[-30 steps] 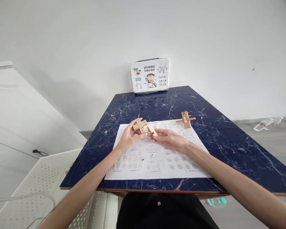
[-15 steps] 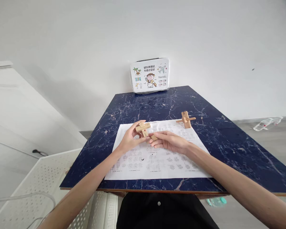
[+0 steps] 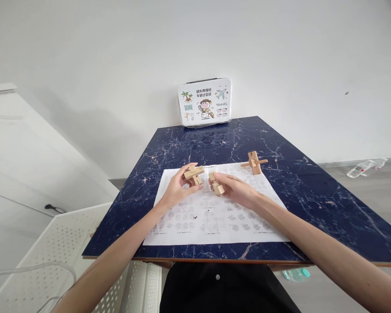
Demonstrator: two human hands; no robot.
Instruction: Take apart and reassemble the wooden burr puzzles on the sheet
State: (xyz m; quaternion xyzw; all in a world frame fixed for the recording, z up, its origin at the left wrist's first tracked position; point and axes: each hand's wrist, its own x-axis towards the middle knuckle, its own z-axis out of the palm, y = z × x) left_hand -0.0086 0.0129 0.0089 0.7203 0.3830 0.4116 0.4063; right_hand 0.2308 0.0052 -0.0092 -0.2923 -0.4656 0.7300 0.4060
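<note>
My left hand [image 3: 177,190] grips a partly joined wooden burr puzzle [image 3: 193,173], made of interlocking light-wood bars, between thumb and fingers. Just to its right, my right hand [image 3: 236,189] pinches a notched wooden puzzle piece [image 3: 217,186] with a block-like lower end. A small gap separates the piece from the burr puzzle. Both hands are held over a printed instruction sheet [image 3: 215,230] with rows of small diagrams. Past my right hand, at the sheet's far right corner, stands another cross-shaped wooden puzzle [image 3: 254,163] with a dark mark on its upright bar.
The sheet lies on a dark blue marble-patterned table [image 3: 202,152]. A white cartoon-printed case [image 3: 205,103] leans on the wall at the back. At the left is a white perforated cabinet [image 3: 68,230] with a cable. Plastic bottles [image 3: 296,274] lie on the floor.
My right hand has turned the notched piece from lying across the fingers to a more upright hold, with its block end showing. My left hand and the burr puzzle have barely shifted.
</note>
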